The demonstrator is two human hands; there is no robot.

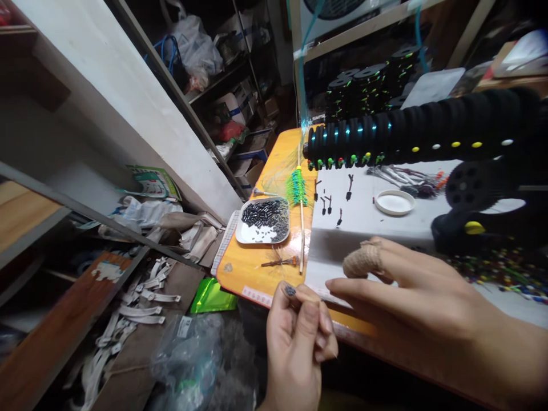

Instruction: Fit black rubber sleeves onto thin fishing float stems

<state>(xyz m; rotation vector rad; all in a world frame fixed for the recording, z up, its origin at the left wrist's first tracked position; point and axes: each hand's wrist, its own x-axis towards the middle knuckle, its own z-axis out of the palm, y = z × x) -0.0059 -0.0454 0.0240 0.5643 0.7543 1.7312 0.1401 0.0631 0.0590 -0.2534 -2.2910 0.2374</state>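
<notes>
My left hand (302,337) is closed in a pinch in front of the orange table's near edge. On one of its fingertips shows a small dark grey cluster of tiny pieces (290,290); anything else between the fingers is too small to make out. My right hand (428,291) hovers over the white work surface (368,228), fingers stretched and apart, holding nothing visible. Beige tape (363,259) wraps one of its fingers. Beyond the left hand lies a thin wooden stick (302,240) with green and blue threads (296,187) tied around it.
A white tray (252,234) of black tubes and small grey pieces sits on the orange table (240,268). A long black ribbed roller (411,131) with coloured beads spans the right. Small dark parts (329,204) and a round white lid (394,202) lie beneath it.
</notes>
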